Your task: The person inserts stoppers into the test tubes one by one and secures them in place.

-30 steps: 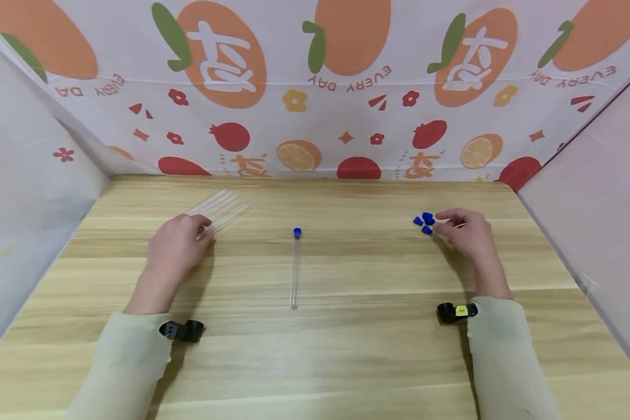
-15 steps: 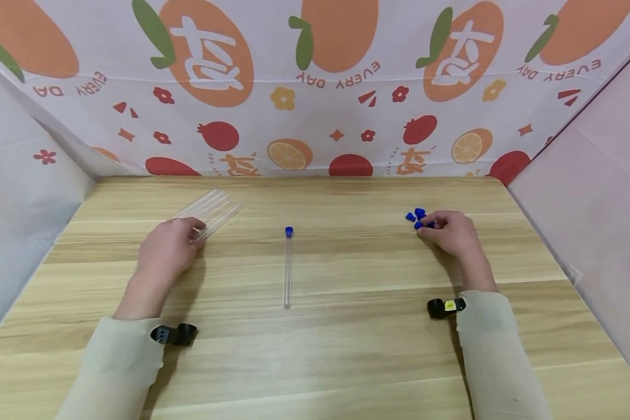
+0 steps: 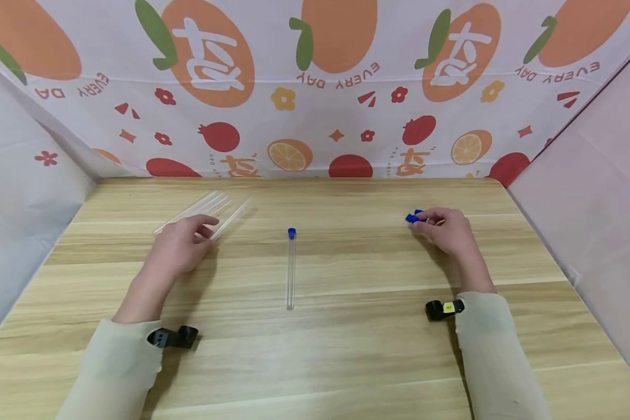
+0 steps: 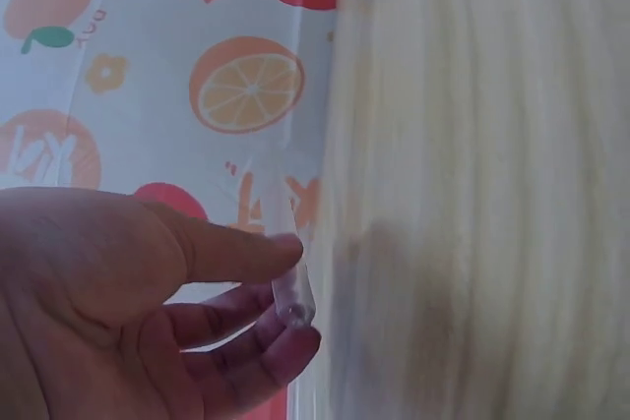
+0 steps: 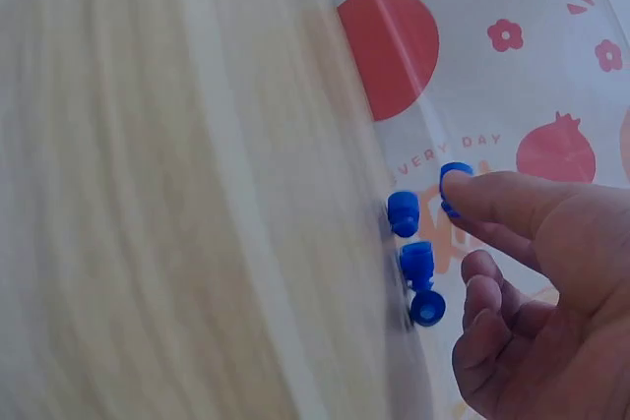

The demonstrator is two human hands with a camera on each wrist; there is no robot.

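My left hand (image 3: 181,244) pinches a clear test tube (image 4: 293,297) near its rounded end, between thumb and fingers. The tube's far part (image 3: 235,216) slants up and to the right, beside the other clear tubes (image 3: 206,204) on the table. At the right, my right hand (image 3: 448,231) pinches a blue cap (image 5: 456,170) between thumb and index finger, its other fingers curled. Several loose blue caps (image 5: 404,213) lie beside it, partly hidden by the hand in the head view. Between the hands lies a test tube (image 3: 291,274) with a blue cap (image 3: 291,233) on its far end.
The wooden table (image 3: 325,356) has a fruit-print cloth (image 3: 315,116) hanging along its back edge. Pale cloth walls (image 3: 604,163) stand at both sides. Each sleeve cuff bears a black wrist camera (image 3: 438,310).
My left hand has separated one tube from the group and shifted it slightly right. The right hand has closed in on the caps and now pinches one. The capped tube stays put.
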